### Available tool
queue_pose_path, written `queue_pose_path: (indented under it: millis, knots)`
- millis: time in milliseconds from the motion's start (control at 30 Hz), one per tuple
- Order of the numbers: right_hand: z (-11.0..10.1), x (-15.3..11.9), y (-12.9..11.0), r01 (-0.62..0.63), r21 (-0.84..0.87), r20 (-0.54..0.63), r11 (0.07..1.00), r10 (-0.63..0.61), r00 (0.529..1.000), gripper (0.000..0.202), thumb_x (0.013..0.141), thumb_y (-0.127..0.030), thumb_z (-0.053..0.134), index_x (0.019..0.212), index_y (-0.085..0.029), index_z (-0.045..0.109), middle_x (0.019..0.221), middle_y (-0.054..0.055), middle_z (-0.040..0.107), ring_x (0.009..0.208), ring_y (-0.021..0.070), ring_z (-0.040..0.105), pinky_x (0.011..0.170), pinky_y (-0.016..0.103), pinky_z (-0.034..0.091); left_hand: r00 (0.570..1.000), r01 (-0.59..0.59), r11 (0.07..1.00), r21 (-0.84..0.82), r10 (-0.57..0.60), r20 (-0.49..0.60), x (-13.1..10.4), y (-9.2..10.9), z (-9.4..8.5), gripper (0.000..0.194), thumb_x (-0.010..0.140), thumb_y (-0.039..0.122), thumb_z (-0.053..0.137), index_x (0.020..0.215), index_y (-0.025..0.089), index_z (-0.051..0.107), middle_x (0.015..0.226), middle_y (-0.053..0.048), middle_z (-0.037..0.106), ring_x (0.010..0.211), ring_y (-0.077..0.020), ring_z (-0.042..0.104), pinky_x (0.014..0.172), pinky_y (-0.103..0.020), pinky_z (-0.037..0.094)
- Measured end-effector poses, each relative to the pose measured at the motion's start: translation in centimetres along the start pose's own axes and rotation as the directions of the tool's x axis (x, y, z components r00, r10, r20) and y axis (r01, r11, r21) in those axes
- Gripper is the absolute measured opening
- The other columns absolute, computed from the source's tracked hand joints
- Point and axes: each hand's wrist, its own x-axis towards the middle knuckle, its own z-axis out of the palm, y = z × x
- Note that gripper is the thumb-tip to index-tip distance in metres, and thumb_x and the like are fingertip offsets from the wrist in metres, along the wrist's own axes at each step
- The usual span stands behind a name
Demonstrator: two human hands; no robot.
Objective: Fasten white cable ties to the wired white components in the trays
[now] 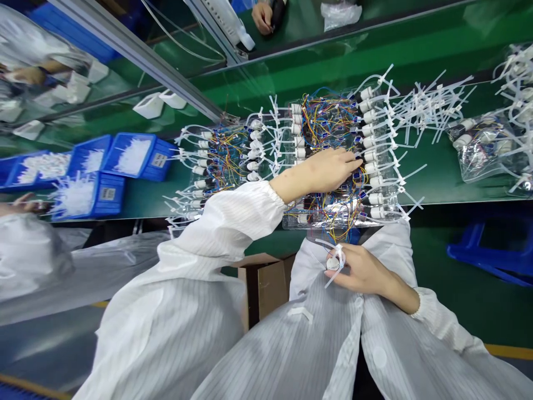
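Note:
My left hand point(331, 171) reaches over a clear tray point(291, 222) of wired parts, its fingertips bent down among the wires and dark connectors; whether they grip anything is hidden. In front of my lap, below the table edge, my right hand point(358, 268) pinches a round white part point(333, 263) with a white cable tie looped on it. White cylindrical pieces with cable ties point(377, 181) line the tray's right side, and coloured wires point(328, 119) fill its middle. A second group of wired parts point(227, 153) lies to the left.
Loose cable ties point(433, 105) and a bagged bundle point(485, 144) lie at the right. Blue bins point(110, 194) stand at the left, near another person's hand point(20, 204). A cardboard box point(270, 286) sits below; a metal post point(145, 61) slants across the upper left.

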Motion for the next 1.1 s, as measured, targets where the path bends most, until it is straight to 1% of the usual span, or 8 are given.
queue_pose_path:
  millis: [100, 167, 267, 400, 533, 767, 933, 1100]
  knots:
    - [0.1, 0.0, 0.0, -0.003, 0.003, 0.011, 1.0, 0.003, 1.0, 0.017, 0.108, -0.036, 0.086, 0.103, -0.025, 0.074, 0.097, 0.004, 0.081, 0.085, 0.0226, 0.079, 0.079, 0.033, 0.063, 0.998, 0.046, 0.995, -0.089, -0.049, -0.04, -2.2, 0.3, -1.4, 0.07, 0.117, 0.019, 0.06, 0.186, 0.015, 0.053, 0.167, -0.023, 0.08, 0.151, -0.0361, 0.08, 0.133, -0.056, 0.063]
    - [0.2, 0.0, 0.1, -0.001, 0.005, 0.013, 1.0, 0.001, 1.0, 0.019, 0.109, -0.037, 0.086, 0.103, -0.024, 0.075, 0.097, 0.004, 0.081, 0.085, 0.0225, 0.079, 0.079, 0.033, 0.063, 0.988, 0.089, 0.985, -0.148, -0.106, -0.109, -3.6, 0.9, -2.8, 0.073, 0.119, 0.025, 0.065, 0.19, 0.018, 0.048, 0.173, -0.024, 0.077, 0.156, -0.0372, 0.078, 0.134, -0.056, 0.063]
    - [0.1, -0.1, 0.1, -0.011, 0.011, 0.028, 1.0, 0.011, 1.0, 0.02, 0.11, -0.039, 0.086, 0.104, -0.023, 0.076, 0.098, 0.005, 0.083, 0.086, 0.0224, 0.08, 0.08, 0.033, 0.063, 0.976, 0.159, 0.971, -0.179, -0.182, -0.122, -5.5, 2.1, -4.7, 0.059, 0.121, 0.036, 0.072, 0.177, 0.018, 0.063, 0.161, -0.023, 0.083, 0.145, -0.0368, 0.084, 0.127, -0.055, 0.066]
    - [0.0, 0.0, 0.2, -0.025, 0.006, 0.05, 1.0, 0.025, 0.998, 0.018, 0.11, -0.037, 0.087, 0.106, -0.023, 0.077, 0.102, 0.005, 0.085, 0.092, 0.0226, 0.082, 0.084, 0.032, 0.065, 0.974, 0.226, 0.953, -0.202, -0.227, 0.018, -7.2, 3.5, -5.3, 0.034, 0.125, 0.043, 0.067, 0.134, 0.017, 0.086, 0.12, -0.014, 0.094, 0.11, -0.0288, 0.09, 0.11, -0.044, 0.071]
    - [0.1, 0.1, 0.3, -0.019, -0.004, 0.058, 1.0, 0.02, 0.998, 0.019, 0.11, -0.038, 0.087, 0.105, -0.024, 0.076, 0.101, 0.005, 0.084, 0.091, 0.0227, 0.082, 0.084, 0.033, 0.065, 0.978, 0.208, 0.95, -0.233, -0.196, 0.072, -7.5, 3.9, -4.8, 0.031, 0.117, 0.044, 0.077, 0.132, 0.02, 0.09, 0.121, -0.012, 0.095, 0.106, -0.0275, 0.091, 0.103, -0.039, 0.071]
    - [0.3, 0.2, 0.5, 0.001, -0.017, 0.061, 1.0, 0.0, 0.998, 0.02, 0.11, -0.039, 0.086, 0.104, -0.024, 0.075, 0.1, 0.005, 0.083, 0.089, 0.0234, 0.082, 0.081, 0.033, 0.065, 0.966, 0.198, 0.877, -0.438, -0.251, -0.067, -2.6, 2.4, -4.4, 0.025, 0.113, 0.04, 0.078, 0.117, 0.019, 0.093, 0.098, -0.01, 0.091, 0.096, -0.025, 0.086, 0.094, -0.041, 0.07]
    - [0.3, 0.2, 0.2, -0.006, -0.012, 0.039, 1.0, 0.006, 0.999, 0.021, 0.11, -0.04, 0.085, 0.103, -0.024, 0.074, 0.1, 0.006, 0.084, 0.088, 0.0238, 0.082, 0.08, 0.033, 0.065, 0.937, 0.184, 0.839, -0.513, -0.306, -0.166, 2.0, 1.0, -0.5, 0.017, 0.11, 0.028, 0.079, 0.121, 0.017, 0.087, 0.097, -0.008, 0.087, 0.097, -0.0234, 0.085, 0.095, -0.041, 0.07]
    - [0.4, -0.1, 0.0, -0.037, -0.008, 0.027, 0.999, 0.037, 0.999, 0.02, 0.109, -0.04, 0.086, 0.103, -0.024, 0.075, 0.1, 0.005, 0.083, 0.087, 0.0226, 0.081, 0.08, 0.032, 0.065, 0.931, 0.204, 0.845, -0.494, -0.324, -0.171, 3.4, 1.6, 2.2, 0.014, 0.107, 0.019, 0.087, 0.121, 0.015, 0.083, 0.106, -0.01, 0.089, 0.098, -0.0227, 0.085, 0.097, -0.041, 0.071]
